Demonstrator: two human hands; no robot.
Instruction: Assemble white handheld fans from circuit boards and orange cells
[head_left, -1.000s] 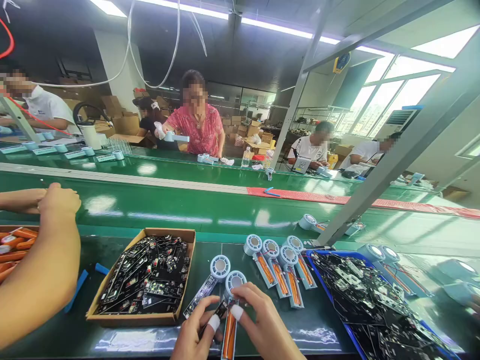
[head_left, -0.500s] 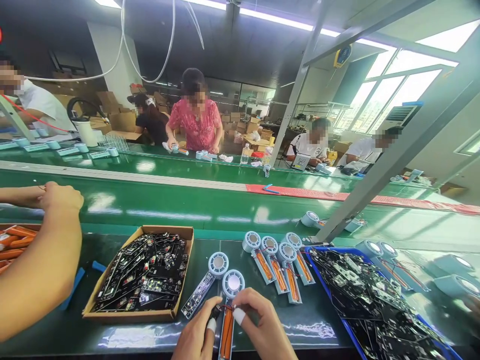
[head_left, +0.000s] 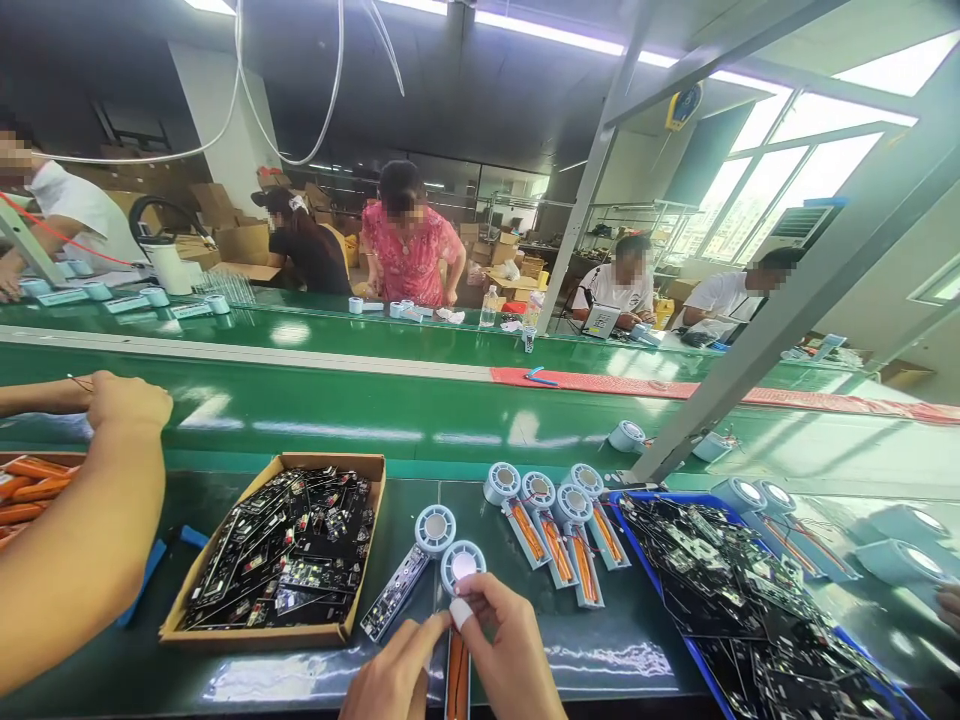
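Observation:
A light blue handheld fan housing (head_left: 463, 562), with a round spoked head and an orange battery (head_left: 457, 670) in its handle, lies in front of me. My right hand (head_left: 504, 640), a white cover on its thumb, closes at the neck and lower rim of the head. From the other side my left hand (head_left: 397, 668) meets it, fingers bent and the index tip at the neck. Between the fingertips any small part or wire is hidden. Touching this head on the left is a second fan housing (head_left: 435, 530), its handle covered by a black circuit board (head_left: 395, 594).
A cardboard box (head_left: 349, 632) of circuit boards stands left, a blue tray (head_left: 694, 655) of boards right. Several fan housings (head_left: 574, 503) with batteries lie between. A co-worker's arm (head_left: 97, 520) reaches across at left. A slanting metal post (head_left: 720, 390) rises at right.
My right hand has moved up and left onto the fan's neck and head rim. The left hand's fingers have turned inward, covering the neck. Across the line, the person in pink has set down a fan.

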